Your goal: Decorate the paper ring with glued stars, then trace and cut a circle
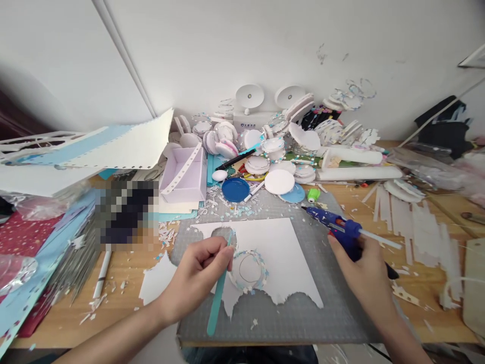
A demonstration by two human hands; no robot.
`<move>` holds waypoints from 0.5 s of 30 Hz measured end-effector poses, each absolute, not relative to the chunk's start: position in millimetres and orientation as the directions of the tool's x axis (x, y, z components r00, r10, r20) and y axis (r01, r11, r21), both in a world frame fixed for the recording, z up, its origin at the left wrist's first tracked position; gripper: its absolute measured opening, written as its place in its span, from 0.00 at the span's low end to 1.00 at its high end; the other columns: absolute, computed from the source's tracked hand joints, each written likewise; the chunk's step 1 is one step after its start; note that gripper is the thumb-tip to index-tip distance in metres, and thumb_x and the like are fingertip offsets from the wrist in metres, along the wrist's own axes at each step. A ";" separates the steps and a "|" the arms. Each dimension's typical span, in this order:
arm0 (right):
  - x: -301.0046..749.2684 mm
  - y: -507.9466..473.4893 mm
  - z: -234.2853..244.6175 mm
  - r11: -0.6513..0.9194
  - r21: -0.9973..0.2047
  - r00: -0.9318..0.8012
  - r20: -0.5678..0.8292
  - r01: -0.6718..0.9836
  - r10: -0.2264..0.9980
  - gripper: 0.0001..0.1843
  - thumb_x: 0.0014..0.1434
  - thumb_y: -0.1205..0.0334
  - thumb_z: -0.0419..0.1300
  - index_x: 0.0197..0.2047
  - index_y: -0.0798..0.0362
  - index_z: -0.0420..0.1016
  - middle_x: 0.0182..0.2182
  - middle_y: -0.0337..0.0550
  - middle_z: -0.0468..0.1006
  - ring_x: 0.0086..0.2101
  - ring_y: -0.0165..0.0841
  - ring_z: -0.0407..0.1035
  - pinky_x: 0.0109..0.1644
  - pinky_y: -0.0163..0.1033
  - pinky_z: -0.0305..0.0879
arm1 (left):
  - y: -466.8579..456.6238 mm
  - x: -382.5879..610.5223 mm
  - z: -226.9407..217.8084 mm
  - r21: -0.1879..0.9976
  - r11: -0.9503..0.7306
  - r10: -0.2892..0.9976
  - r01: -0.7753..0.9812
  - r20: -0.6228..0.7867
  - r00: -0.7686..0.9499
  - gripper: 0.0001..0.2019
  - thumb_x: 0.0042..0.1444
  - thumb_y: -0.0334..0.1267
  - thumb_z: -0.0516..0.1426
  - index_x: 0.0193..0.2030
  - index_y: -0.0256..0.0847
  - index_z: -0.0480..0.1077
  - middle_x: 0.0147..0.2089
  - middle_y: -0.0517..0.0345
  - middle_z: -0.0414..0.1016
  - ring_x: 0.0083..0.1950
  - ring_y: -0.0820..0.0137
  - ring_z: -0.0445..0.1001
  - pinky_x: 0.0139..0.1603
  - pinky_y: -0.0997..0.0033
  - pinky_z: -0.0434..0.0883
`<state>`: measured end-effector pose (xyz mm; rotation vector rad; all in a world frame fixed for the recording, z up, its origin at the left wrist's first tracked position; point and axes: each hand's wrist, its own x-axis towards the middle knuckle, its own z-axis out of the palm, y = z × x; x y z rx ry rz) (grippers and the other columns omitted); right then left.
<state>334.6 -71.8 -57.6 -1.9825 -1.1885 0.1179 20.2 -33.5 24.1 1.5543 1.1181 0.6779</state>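
Note:
My left hand (206,265) is closed in a pinch around slim teal tweezers (214,316), their wide end toward me and their narrow tip pointing away. Just right of it, a wire ring dotted with small white and blue pieces (248,270) lies on a white sheet with scalloped cut-outs (273,242). My right hand (366,268) is wrapped around a blue hot glue gun (337,230), its nozzle aimed left and a glue stick (381,238) poking out the back. The gun is held over the right part of the grey cutting mat (314,323).
Behind the mat are many white paper discs (279,182), a dark blue lid (235,189), a lilac box (185,174) and a small green object (313,195). White paper strips (420,227) lie right; thin wires (81,263) and stacked paper sit left.

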 end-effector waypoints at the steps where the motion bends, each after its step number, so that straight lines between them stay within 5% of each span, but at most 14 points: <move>1: 336.1 -68.2 -59.7 -0.251 -0.640 0.534 0.296 0.727 0.792 0.19 0.51 0.46 0.60 0.40 0.52 0.68 0.33 0.51 0.72 0.37 0.50 0.69 0.41 0.56 0.64 | -31.5 19.4 22.2 0.951 -0.006 0.913 0.310 -0.121 0.389 0.20 0.61 0.48 0.49 0.21 0.40 0.60 0.21 0.64 0.52 0.24 0.74 0.51 0.22 0.76 0.52; 6: 340.1 -64.2 -48.2 -0.221 -0.529 0.455 0.365 0.819 0.812 0.20 0.57 0.46 0.52 0.45 0.52 0.68 0.34 0.50 0.73 0.36 0.48 0.70 0.38 0.51 0.64 | -18.9 17.8 11.1 0.965 -0.052 0.896 0.259 -0.070 0.439 0.19 0.62 0.45 0.49 0.21 0.39 0.60 0.21 0.64 0.55 0.24 0.75 0.53 0.25 0.76 0.55; 11: 318.5 -48.2 0.3 -0.327 -0.728 0.692 0.271 0.602 0.669 0.16 0.48 0.49 0.64 0.26 0.49 0.64 0.21 0.40 0.68 0.24 0.37 0.65 0.28 0.42 0.62 | -8.9 22.9 -6.0 0.974 -0.079 0.859 0.213 -0.042 0.510 0.20 0.63 0.44 0.49 0.21 0.39 0.61 0.22 0.63 0.57 0.26 0.74 0.56 0.28 0.74 0.55; 15: 289.4 -24.4 16.0 -0.181 -0.820 0.666 0.289 0.543 0.687 0.15 0.41 0.57 0.66 0.20 0.48 0.61 0.15 0.35 0.65 0.18 0.30 0.60 0.20 0.36 0.57 | -10.0 21.0 -17.1 0.977 -0.050 0.842 0.209 -0.072 0.535 0.21 0.63 0.45 0.49 0.20 0.39 0.60 0.21 0.63 0.57 0.25 0.75 0.55 0.27 0.75 0.54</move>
